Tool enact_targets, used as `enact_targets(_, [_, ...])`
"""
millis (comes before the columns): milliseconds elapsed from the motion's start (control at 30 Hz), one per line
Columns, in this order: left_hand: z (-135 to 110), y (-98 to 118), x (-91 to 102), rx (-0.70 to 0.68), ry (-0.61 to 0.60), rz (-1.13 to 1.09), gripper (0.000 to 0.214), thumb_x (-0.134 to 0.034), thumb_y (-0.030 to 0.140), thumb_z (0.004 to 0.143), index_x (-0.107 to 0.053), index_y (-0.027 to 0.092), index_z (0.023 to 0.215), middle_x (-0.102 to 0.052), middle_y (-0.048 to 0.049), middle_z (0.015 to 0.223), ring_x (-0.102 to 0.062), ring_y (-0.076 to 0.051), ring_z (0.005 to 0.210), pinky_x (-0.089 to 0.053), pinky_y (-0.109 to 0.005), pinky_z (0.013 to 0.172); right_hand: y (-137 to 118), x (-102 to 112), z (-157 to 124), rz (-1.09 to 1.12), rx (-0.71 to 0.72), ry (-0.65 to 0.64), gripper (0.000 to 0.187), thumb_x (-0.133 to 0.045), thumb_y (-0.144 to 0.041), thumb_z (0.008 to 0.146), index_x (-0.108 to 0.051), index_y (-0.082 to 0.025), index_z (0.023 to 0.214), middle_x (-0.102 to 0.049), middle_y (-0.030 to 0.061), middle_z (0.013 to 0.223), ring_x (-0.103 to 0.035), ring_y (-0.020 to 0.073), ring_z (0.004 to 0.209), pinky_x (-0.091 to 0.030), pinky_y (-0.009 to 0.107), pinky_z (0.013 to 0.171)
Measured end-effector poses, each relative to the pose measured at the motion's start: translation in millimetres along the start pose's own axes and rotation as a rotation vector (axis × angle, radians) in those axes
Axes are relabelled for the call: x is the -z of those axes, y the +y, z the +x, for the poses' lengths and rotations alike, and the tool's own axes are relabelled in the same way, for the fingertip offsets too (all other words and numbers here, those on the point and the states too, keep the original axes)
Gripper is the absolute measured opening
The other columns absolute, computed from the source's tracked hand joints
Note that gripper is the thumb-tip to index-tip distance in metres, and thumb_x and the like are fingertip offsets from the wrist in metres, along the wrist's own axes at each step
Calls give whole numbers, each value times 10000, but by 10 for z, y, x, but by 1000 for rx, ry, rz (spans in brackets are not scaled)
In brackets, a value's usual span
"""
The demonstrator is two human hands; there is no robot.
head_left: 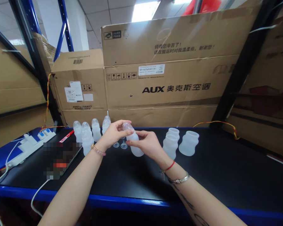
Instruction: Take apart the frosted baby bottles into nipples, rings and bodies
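Observation:
A frosted white baby bottle (pixel 137 151) with wavy sides stands slightly tilted in front of me. My left hand (pixel 113 133) has its fingers closed around the clear domed cap (pixel 127 126) at the bottle's top. Around the neck, the thumb and fingers of my right hand (pixel 148 142) grip the bottle. Just left of it, small clear silicone nipples (pixel 123 144) lie on the black tabletop, partly hidden by my left hand. Several bottles with domed caps (pixel 87 141) stand beyond my left wrist. To the right are three bottles without caps (pixel 189 143), their mouths open.
On the left lie a phone-like device (pixel 68 161), partly blurred, a red marker (pixel 66 136) and a white power strip (pixel 33 147) with cables. Cardboard boxes (pixel 174 100) wall off the back. A blue edge (pixel 122 201) runs along the table's front.

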State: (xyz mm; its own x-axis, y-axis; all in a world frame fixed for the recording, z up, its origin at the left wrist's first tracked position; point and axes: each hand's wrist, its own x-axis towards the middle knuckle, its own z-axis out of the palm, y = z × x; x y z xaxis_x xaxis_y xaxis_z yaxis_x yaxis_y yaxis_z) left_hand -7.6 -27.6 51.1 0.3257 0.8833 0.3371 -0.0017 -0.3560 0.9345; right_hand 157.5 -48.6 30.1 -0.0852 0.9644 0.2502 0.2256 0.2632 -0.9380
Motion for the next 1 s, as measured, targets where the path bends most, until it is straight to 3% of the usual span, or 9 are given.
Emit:
enact_targets(167, [44,-78,-10,25,-44,-136,552,-835,320,671,-631,140,1152,-697,-142,1165,-652,-229,1086,-482,-360,962,37,11,14,38,-93,-21,373,-841,-381,503,-783,-105,746,-653,12,581,-525,125,518,-370,247,508])
enact_targets(400, [66,-210,-130,-43,92,-122,478,-852,309,638,-597,136,1004,-701,-76,952,-659,-169,901,-503,-333,875,53,2,22,31,-111,-4,340,-805,-344,512,-780,-106,754,-634,3,561,-513,128,509,-360,250,508])
enact_targets(567, [69,-234,-232,-51,287,-83,491,-865,354,620,-541,154,929,-656,-27,834,-627,-136,767,-513,-277,724,39,-46,-25,-149,-24,82,344,-777,-360,559,-801,-132,816,-677,5,623,-571,157,591,-375,240,537])
enact_targets(767, [62,-203,-319,-10,343,-128,499,-841,419,632,-594,139,962,-654,-32,825,-617,-136,732,-505,-267,686,42,-111,-72,-334,76,111,246,-715,-383,646,-764,-180,776,-692,11,654,-605,175,634,-368,241,542])
enact_targets(1000, [55,-235,-378,-162,457,-53,455,-790,479,686,-546,169,912,-586,4,803,-554,-111,711,-462,-248,669,72,-128,-106,-661,356,312,148,-675,-315,682,-670,-200,773,-719,43,819,-637,192,717,-390,258,620])
